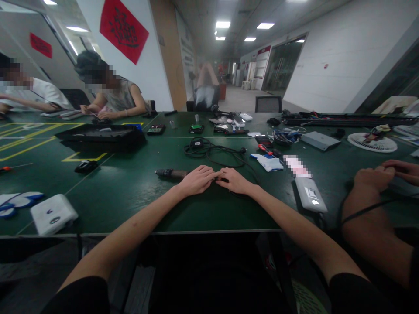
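Note:
A slim, cylindrical corded tool [170,174] lies sideways near the middle of the green table, its dark, narrow tip pointing left and its body brownish. Over the body my left hand [198,179] is closed, the fingers reaching right. At the tool's right end, my right hand [236,180] has its fingers bent in and touching the left fingertips. Both hands cover that end, so its details are hidden. A black cable [212,150] with a plug lies loosely coiled just beyond the hands and runs round toward my right hand.
Right of my hands lie a blue-and-white packet [267,162], a red-handled screwdriver [264,149] and a grey power bank [310,194]. A co-worker's arms [369,205] are at far right. A white box [54,213] sits left; a black tray [101,136] stands farther back.

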The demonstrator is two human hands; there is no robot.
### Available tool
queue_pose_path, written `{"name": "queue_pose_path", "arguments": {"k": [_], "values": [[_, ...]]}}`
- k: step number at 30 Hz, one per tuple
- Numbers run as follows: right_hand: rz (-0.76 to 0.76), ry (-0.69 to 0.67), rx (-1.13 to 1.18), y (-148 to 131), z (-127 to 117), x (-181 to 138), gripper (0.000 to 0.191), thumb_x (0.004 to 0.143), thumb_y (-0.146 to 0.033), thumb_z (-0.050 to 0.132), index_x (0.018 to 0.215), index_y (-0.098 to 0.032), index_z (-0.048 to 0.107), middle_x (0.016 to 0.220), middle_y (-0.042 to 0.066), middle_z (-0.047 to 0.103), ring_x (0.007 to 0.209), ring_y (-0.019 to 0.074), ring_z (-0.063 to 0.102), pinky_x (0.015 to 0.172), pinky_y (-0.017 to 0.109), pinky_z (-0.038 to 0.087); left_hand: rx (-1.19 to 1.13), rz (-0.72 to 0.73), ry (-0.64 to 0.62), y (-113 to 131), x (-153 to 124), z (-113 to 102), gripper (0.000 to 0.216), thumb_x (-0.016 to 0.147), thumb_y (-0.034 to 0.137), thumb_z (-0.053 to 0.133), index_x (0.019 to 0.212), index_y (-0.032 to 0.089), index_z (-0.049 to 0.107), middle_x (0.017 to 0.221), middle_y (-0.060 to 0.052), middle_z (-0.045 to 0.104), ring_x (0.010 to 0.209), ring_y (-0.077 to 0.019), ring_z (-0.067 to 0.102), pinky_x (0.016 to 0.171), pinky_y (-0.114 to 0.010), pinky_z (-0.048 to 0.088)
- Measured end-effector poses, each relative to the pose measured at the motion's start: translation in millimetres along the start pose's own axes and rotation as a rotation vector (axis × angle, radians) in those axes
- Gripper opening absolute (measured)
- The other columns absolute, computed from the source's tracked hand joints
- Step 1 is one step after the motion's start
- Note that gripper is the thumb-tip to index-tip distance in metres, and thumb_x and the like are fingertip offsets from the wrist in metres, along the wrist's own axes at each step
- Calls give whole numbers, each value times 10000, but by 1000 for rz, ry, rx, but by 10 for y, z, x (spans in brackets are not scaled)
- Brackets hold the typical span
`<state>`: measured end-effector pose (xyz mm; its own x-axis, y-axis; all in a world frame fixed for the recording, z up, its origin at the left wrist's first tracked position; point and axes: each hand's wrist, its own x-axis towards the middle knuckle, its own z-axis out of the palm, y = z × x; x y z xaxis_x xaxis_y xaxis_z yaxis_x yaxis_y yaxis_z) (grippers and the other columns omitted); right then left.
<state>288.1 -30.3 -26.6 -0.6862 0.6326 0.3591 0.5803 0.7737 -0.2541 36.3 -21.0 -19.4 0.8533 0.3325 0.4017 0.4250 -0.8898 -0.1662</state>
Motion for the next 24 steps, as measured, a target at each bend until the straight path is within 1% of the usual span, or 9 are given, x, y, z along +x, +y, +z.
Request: {"name": "queue_pose_path", "arguments": {"k": [2, 5, 7, 10, 12, 16, 20, 22, 24], "values": [[1, 0, -5, 3, 5, 1, 209, 1036, -362, 601, 1044, -184, 709, 1067, 83, 640, 988, 214, 578, 892, 356, 431, 5, 4, -5, -4, -2, 2, 574, 1015, 228, 463, 1578, 197, 352, 1247, -120, 631, 1195, -260, 566, 1074, -430, 441], [-1, -2, -10, 14, 18, 3, 214, 1040, -363, 595, 1008, -183, 707, 1071, 81, 639, 995, 214, 578, 897, 356, 426, 15, -14, -9, -7, 3, 4, 547, 1035, 256, 454, 1571, 193, 364, 1198, -113, 642, 1162, -256, 574, 1065, -427, 443], [-5, -3, -18, 25, 31, 4, 217, 1041, -362, 595, 994, -181, 707, 1071, 81, 640, 996, 213, 579, 901, 356, 423, 15, -20, -9, -7, 6, 5, 549, 1034, 264, 464, 1570, 200, 367, 1198, -111, 641, 1173, -259, 570, 1067, -429, 440], [-10, 3, -25, 42, 47, 5, 206, 1040, -358, 598, 1047, -184, 709, 1083, 78, 641, 994, 208, 580, 898, 349, 423, 1, 3, -11, -5, 4, 4, 560, 1021, 240, 478, 1569, 209, 371, 1254, -114, 627, 1217, -259, 553, 1082, -425, 432], [-10, 7, -22, 47, 50, 5, 209, 1039, -362, 601, 1079, -186, 708, 1080, 76, 640, 983, 205, 581, 885, 341, 425, -2, 12, -12, -3, 2, 1, 547, 1023, 225, 468, 1563, 207, 382, 1258, -114, 628, 1209, -253, 557, 1080, -419, 434], [-13, 3, -15, 39, 40, 5, 220, 1043, -370, 591, 1038, -186, 712, 1068, 77, 641, 988, 209, 581, 887, 345, 429, 2, -11, -8, 5, 3, -20, 535, 1038, 263, 471, 1561, 194, 386, 1228, -119, 642, 1190, -262, 565, 1071, -433, 440], [-11, -1, -9, 27, 26, 8, 210, 1040, -359, 597, 1116, -197, 707, 1102, 78, 642, 994, 209, 584, 898, 352, 432, -27, 20, -10, 3, -2, -28, 569, 1015, 220, 485, 1573, 225, 373, 1277, -109, 633, 1231, -252, 551, 1085, -424, 434], [-9, -6, -7, 26, 21, 8, 213, 1043, -361, 593, 1112, -196, 708, 1099, 77, 640, 992, 208, 584, 897, 352, 432, -24, 14, -5, -4, -4, -18, 560, 1014, 206, 473, 1567, 231, 385, 1254, -106, 642, 1207, -244, 565, 1073, -417, 443], [-5, -8, -4, 28, 18, 7, 220, 1045, -369, 588, 1071, -188, 711, 1080, 78, 638, 987, 208, 582, 890, 350, 432, -15, -6, 4, -9, -4, -10, 543, 1023, 235, 473, 1560, 222, 395, 1206, -108, 652, 1170, -247, 580, 1057, -424, 452]]}}
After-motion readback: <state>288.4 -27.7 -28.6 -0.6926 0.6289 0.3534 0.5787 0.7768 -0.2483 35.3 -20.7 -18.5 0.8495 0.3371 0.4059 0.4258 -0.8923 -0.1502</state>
